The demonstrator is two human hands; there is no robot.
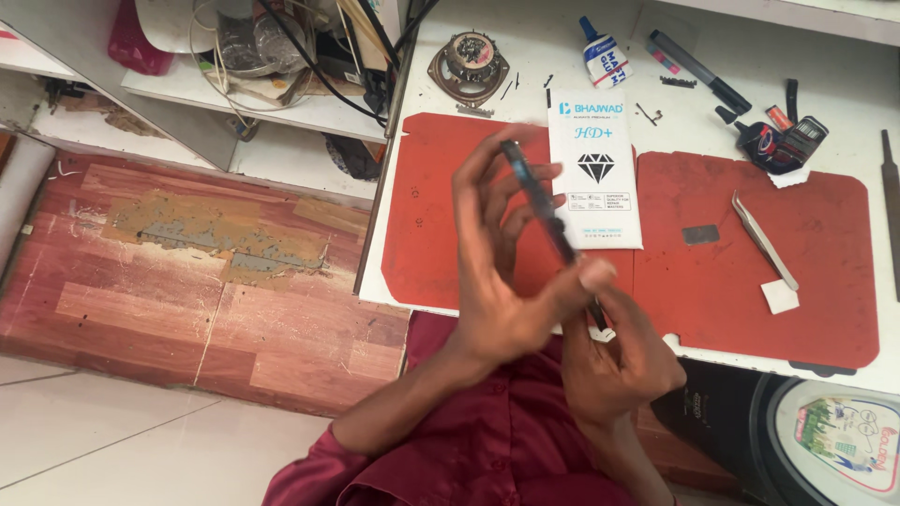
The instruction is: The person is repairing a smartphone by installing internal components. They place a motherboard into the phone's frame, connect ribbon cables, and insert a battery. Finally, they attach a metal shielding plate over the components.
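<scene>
A dark slim phone (537,195) is held edge-on above the red work mat (433,225). My left hand (502,272) grips it from the left, fingers spread along its upper part and thumb pressed near its lower end. My right hand (619,361) holds the phone's bottom end from below, with a small white scrap at the fingertips. A white flat screen-protector packet (594,169) with a diamond picture lies on the mat just behind the phone.
A second red mat (750,309) holds metal tweezers (764,242), a small grey plate (700,234) and a white square pad (779,296). Behind lie a glue bottle (602,54), a pen (698,70), a round speaker (468,66) and small dark bottles (783,142). Cluttered shelves stand on the left.
</scene>
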